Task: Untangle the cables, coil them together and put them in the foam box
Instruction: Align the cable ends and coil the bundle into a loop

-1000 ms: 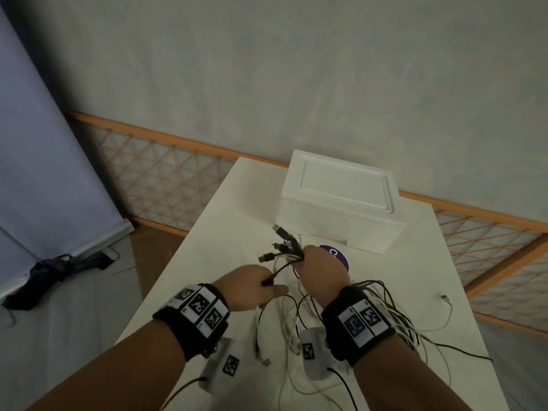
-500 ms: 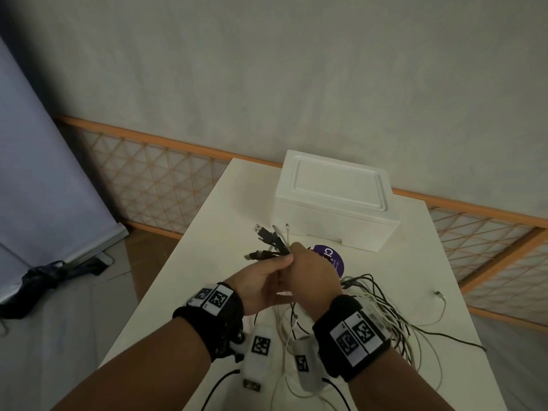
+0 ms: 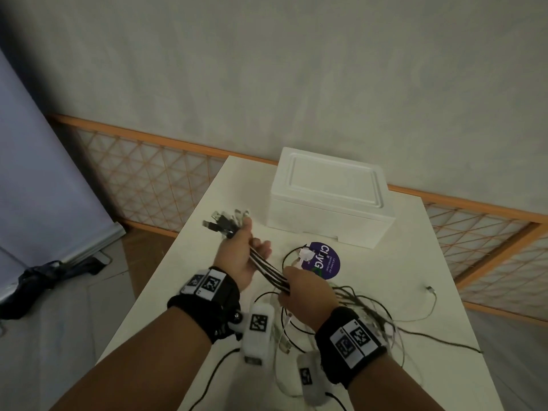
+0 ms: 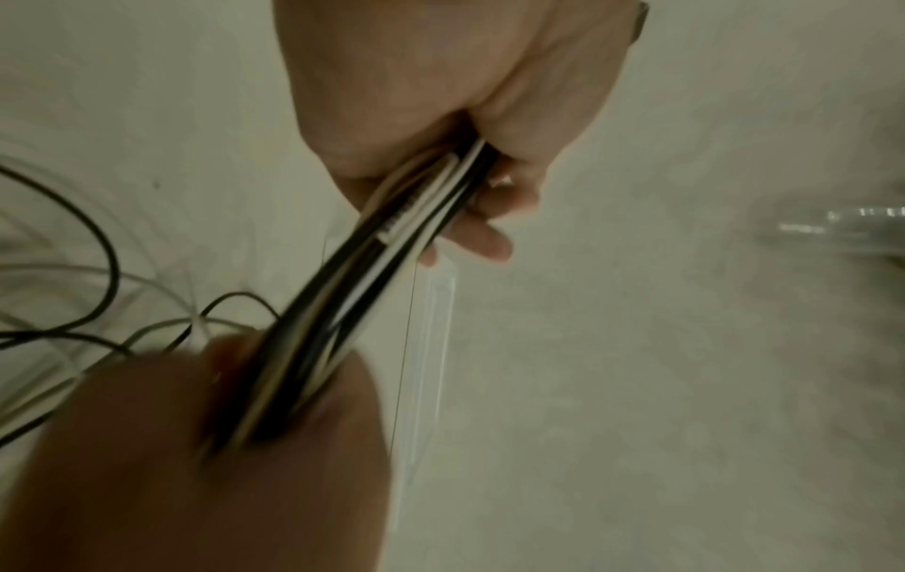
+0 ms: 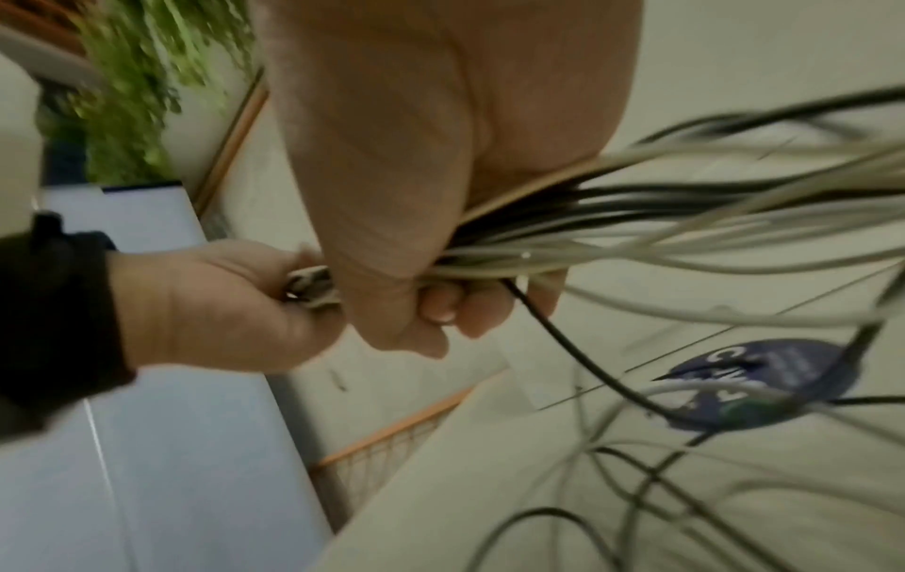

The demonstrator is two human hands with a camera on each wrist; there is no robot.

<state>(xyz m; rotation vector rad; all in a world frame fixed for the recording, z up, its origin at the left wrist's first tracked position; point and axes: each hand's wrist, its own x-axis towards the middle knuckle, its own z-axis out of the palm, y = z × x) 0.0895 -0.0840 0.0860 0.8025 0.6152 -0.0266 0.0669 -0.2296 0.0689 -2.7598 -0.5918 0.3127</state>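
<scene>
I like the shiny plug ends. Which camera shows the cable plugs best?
The head view: the plugs fan out above the left hand, clear against the table. The left wrist view shows only the cable strands, no plugs. The right wrist view shows just a blurred glimpse of some beside the left hand.

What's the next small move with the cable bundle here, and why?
Probably slide the right hand further down the cables, away from the left hand. The left grip pins the plug ends, the stretch between the hands is straight, but loose loops lie on the table and the foam box is lidded.
</scene>
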